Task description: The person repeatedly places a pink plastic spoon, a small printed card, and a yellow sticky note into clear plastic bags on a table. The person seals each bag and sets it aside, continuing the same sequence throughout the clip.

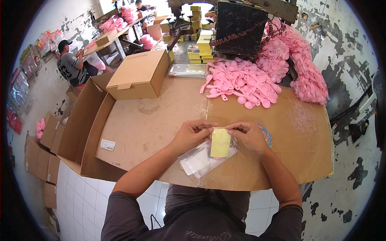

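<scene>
Nearest the camera: one dark T-shirt [201,223] at the lower edge, worn, with two bare forearms reaching up over one cardboard-covered table [152,124].

Counts: see one yellow card [220,143] between the hands, above the near half of the table. Under it, several clear plastic bags [198,161], overlapping, can't count. At least one blue printed card [264,134] just beyond the right wrist, partly covered. One big heap of loose pink spoons [241,80] at the far side, too tangled to count. One mass of bagged pink pieces [309,64] right of it. One closed carton [138,76] far left, one open carton [86,132] by the left edge. One white label [107,144]. One black box [239,30] behind the spoons. Several yellow stacks [205,44] further back. One co-worker [72,64] seated at left, side-on.

Fingers: with left hand [191,135], pinching the card's upper left corner, thumb to index, no visible gap, rest curled. With right hand [250,135], same at the upper right corner, remaining fingers loosely bent. Can't tell whether pinching plastic along with the card, or whether card sits inside a bag.
</scene>
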The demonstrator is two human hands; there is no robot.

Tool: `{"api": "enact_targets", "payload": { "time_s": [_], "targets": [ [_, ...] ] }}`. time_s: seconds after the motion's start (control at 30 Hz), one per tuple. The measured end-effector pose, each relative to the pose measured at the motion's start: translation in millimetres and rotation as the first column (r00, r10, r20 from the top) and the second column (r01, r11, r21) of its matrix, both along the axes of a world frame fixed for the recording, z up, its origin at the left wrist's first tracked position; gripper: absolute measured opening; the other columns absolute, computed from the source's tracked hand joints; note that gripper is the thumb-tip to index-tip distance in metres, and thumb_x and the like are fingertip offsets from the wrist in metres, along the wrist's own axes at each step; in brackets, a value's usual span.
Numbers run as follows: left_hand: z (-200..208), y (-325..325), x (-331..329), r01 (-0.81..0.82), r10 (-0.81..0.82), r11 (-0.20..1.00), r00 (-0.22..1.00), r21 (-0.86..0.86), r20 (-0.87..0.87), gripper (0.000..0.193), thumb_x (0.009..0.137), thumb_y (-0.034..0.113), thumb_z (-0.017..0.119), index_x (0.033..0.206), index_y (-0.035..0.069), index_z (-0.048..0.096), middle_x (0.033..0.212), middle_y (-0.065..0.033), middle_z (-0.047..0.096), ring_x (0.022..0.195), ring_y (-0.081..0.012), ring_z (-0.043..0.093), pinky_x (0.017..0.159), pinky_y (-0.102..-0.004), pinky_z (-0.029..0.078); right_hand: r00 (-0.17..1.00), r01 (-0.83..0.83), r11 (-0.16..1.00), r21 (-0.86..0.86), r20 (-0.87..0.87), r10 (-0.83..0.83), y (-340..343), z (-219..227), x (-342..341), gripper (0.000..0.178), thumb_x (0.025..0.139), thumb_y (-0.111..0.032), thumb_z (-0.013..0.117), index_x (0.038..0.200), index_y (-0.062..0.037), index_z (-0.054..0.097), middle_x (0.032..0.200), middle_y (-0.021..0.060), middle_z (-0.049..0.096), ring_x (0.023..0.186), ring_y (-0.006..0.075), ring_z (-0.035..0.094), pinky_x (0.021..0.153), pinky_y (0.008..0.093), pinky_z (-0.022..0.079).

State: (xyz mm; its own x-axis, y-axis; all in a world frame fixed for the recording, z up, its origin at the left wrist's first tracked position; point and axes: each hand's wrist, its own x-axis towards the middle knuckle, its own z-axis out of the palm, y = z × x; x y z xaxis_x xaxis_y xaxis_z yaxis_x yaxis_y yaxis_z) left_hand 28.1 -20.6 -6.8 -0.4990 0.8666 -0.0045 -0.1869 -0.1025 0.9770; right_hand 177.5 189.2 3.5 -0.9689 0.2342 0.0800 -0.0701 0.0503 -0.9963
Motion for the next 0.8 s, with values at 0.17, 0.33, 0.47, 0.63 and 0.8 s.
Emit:
{"api": "enact_targets", "payload": {
  "time_s": [0.17, 0.33, 0.47, 0.63, 0.8],
  "targets": [
    [9, 0, 2, 0.019, -0.023, 0.997, 0.998, -0.071, -0.059, 0.03, 0.105, 0.013, 0.064, 0.131, -0.002, 0.069, 0.106, -0.0059, 0.075, 0.09, -0.0069, 0.067, 0.078, -0.0223, 0.057, 1.0, -0.017, 1.0, -0.012, 0.017, 0.017, 5, -5, -1, 0.021, 0.097, -0.001, 0.071, 0.117, 0.0025, 0.071, 0.101, 0.0027, 0.07, 0.087, 0.0074, 0.066, 0.077, 0.0233, 0.054],
    [9, -1, 4, -0.009, 0.003, 0.997, 0.996, -0.072, -0.085, 0.029, 0.106, 0.012, 0.063, 0.131, 0.0, 0.069, 0.106, -0.0047, 0.074, 0.092, -0.0069, 0.067, 0.08, -0.023, 0.057, 0.999, -0.017, 0.998, 0.055, -0.048, 0.019, -1, 1, -1, 0.04, 0.097, 0.002, 0.068, 0.136, 0.0009, 0.057, 0.104, 0.0041, 0.067, 0.095, 0.0103, 0.067, 0.079, 0.0241, 0.055],
    [13, -1, 5, -0.037, 0.036, 0.998, 0.999, -0.042, -0.04, 0.026, 0.106, 0.01, 0.061, 0.129, -0.001, 0.069, 0.114, -0.0085, 0.073, 0.101, -0.0113, 0.069, 0.086, -0.0276, 0.062, 0.991, -0.132, 0.991, -0.005, -0.036, 0.132, -3, 2, 0, 0.045, 0.097, 0.002, 0.069, 0.139, 0.0007, 0.053, 0.106, 0.0059, 0.068, 0.095, 0.0114, 0.067, 0.08, 0.0252, 0.055],
    [19, -2, 5, -0.026, 0.026, 1.0, 1.0, 0.016, -0.012, 0.031, 0.106, 0.011, 0.062, 0.134, -0.001, 0.064, 0.113, -0.009, 0.073, 0.104, -0.012, 0.068, 0.089, -0.0264, 0.059, 0.99, -0.141, 0.986, -0.09, 0.012, 0.143, -2, 6, 0, 0.042, 0.097, 0.0, 0.069, 0.137, 0.0022, 0.056, 0.112, 0.0082, 0.07, 0.097, 0.0123, 0.068, 0.083, 0.0271, 0.056],
    [15, 0, 8, -0.018, 0.025, 0.99, 0.999, 0.139, -0.045, 0.033, 0.104, 0.011, 0.066, 0.134, -0.003, 0.063, 0.12, -0.0098, 0.071, 0.103, -0.0131, 0.069, 0.09, -0.0294, 0.06, 0.991, -0.129, 0.99, -0.058, 0.04, 0.131, -4, 6, 2, 0.035, 0.098, -0.002, 0.069, 0.132, 0.0031, 0.061, 0.111, 0.0076, 0.071, 0.095, 0.0116, 0.068, 0.083, 0.0272, 0.056]
  ]
}}
